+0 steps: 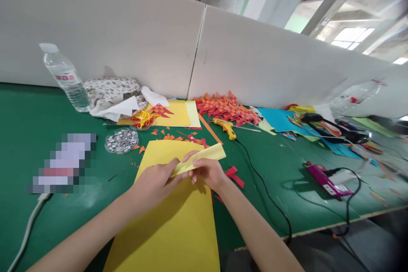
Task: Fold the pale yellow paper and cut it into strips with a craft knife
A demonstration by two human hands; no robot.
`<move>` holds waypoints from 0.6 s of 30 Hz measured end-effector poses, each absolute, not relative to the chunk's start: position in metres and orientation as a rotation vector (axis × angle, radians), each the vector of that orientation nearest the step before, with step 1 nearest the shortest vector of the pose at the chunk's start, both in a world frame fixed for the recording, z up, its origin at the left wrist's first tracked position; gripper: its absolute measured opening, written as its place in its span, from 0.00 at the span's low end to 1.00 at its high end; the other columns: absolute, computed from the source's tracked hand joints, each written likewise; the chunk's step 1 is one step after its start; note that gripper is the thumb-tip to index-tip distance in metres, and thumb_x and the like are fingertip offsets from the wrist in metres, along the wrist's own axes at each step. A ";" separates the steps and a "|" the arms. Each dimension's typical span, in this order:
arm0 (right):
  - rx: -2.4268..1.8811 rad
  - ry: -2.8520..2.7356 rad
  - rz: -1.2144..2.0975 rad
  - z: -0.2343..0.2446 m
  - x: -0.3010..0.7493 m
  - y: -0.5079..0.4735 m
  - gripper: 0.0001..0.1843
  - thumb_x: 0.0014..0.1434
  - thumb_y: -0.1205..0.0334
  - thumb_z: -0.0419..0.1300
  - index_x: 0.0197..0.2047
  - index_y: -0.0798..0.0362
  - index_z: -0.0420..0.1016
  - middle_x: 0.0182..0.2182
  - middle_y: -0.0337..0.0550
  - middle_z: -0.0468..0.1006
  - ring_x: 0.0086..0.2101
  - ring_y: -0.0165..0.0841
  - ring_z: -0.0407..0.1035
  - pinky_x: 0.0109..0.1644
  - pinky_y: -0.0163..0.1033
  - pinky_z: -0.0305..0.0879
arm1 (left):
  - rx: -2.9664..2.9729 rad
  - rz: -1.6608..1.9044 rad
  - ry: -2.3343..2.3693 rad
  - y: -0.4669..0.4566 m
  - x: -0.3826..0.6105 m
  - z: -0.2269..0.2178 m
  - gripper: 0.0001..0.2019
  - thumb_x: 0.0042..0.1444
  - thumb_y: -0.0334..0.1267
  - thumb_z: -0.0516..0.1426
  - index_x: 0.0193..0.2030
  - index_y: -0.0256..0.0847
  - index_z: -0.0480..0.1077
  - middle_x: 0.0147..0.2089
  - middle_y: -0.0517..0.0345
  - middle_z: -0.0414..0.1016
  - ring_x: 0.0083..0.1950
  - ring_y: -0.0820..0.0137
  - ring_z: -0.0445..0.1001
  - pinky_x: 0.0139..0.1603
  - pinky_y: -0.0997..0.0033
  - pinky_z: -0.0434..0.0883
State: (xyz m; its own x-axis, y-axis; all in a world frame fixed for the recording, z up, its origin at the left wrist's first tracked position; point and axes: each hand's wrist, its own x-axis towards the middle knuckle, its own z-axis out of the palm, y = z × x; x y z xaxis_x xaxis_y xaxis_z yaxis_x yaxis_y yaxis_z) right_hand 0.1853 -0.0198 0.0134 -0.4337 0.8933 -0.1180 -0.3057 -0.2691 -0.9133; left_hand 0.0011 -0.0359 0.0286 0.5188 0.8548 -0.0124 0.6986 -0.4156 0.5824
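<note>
Pinching folded pale-yellow paper strip [199, 158]: left hand [153, 185], right hand [208, 172].

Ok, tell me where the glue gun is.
In the head view the glue gun lies on the green table, just beyond the right hand, beside the red paper fish.
</note>
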 end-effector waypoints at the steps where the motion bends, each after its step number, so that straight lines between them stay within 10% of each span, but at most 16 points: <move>1: -0.832 -1.136 1.807 0.014 0.185 -0.021 0.14 0.46 0.62 0.62 0.38 0.56 0.77 0.19 0.37 0.74 0.18 0.27 0.64 0.21 0.31 0.64 | 2.212 0.397 1.245 -0.034 0.000 0.028 0.17 0.63 0.50 0.42 0.42 0.40 0.63 0.25 0.58 0.69 0.25 0.67 0.69 0.24 0.74 0.55; 18: -0.892 -1.155 1.522 0.012 0.179 -0.020 0.16 0.41 0.61 0.71 0.36 0.51 0.78 0.35 0.42 0.79 0.35 0.34 0.73 0.38 0.38 0.69 | 2.003 0.614 1.090 -0.028 0.001 0.022 0.17 0.63 0.51 0.43 0.35 0.41 0.63 0.23 0.64 0.63 0.25 0.73 0.64 0.23 0.76 0.55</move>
